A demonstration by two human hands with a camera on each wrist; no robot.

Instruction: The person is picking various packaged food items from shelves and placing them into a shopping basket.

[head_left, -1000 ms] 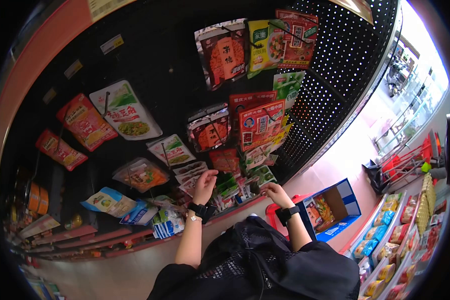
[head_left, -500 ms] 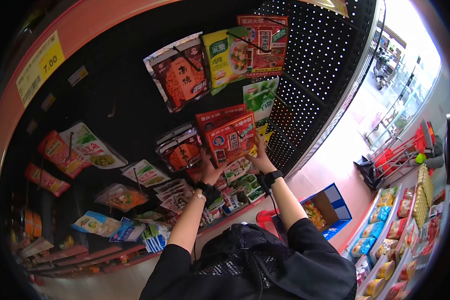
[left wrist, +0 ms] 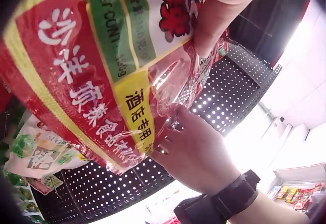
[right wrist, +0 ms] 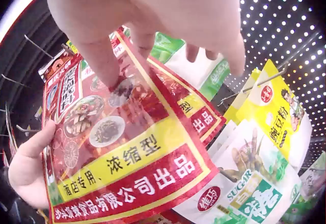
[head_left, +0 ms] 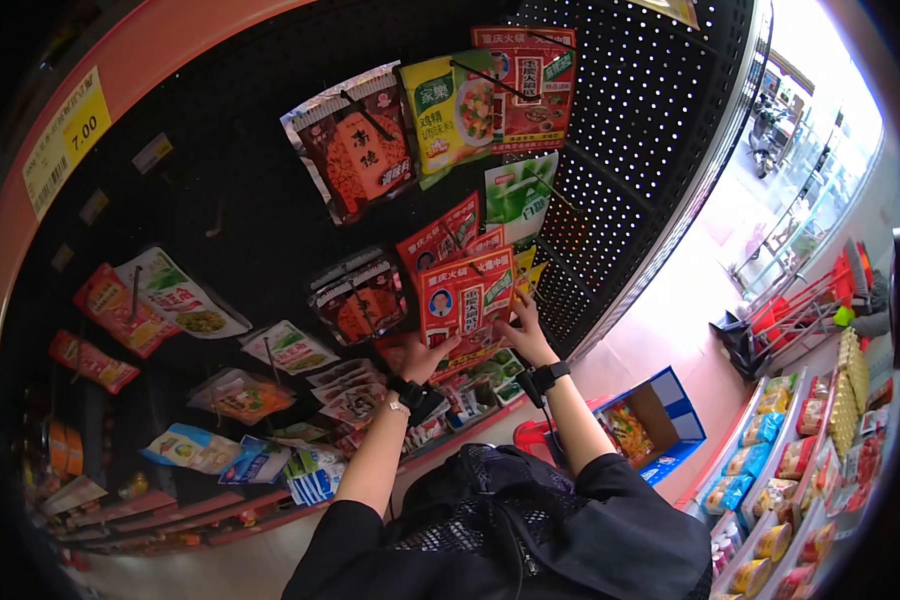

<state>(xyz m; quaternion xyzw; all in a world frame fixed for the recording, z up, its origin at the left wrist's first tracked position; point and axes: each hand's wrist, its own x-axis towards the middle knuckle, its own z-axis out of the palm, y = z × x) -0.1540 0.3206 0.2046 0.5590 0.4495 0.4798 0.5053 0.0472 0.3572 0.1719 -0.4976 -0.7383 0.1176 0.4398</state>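
In the head view both hands hold a red hot pot seasoning packet (head_left: 465, 300) in front of the hanging rack. My left hand (head_left: 427, 358) grips its lower left side, the thumb on the printed front. At the right edge, my right hand (head_left: 530, 335) pinches it, with the thumb on the front in the right wrist view. More red packets (head_left: 440, 235) of the same look hang right behind it. The left wrist view shows the packet's lower print (left wrist: 76, 76) close up. White sugar bags (right wrist: 249, 178) hang beside and below it.
Dark pouches (head_left: 360, 300) hang to the left, a yellow seasoning bag (head_left: 450, 110) above. A blue box (head_left: 670, 420) with packets inside stands low on the right. Shelves of bagged goods (head_left: 745, 460) line the right side. Bare metal hooks stick out of the perforated back panel (head_left: 640, 120).
Both hands rose from low at the rack to the red packets and took hold of the front one. It now stands straighter and lower, apart from those behind. The head view turned.
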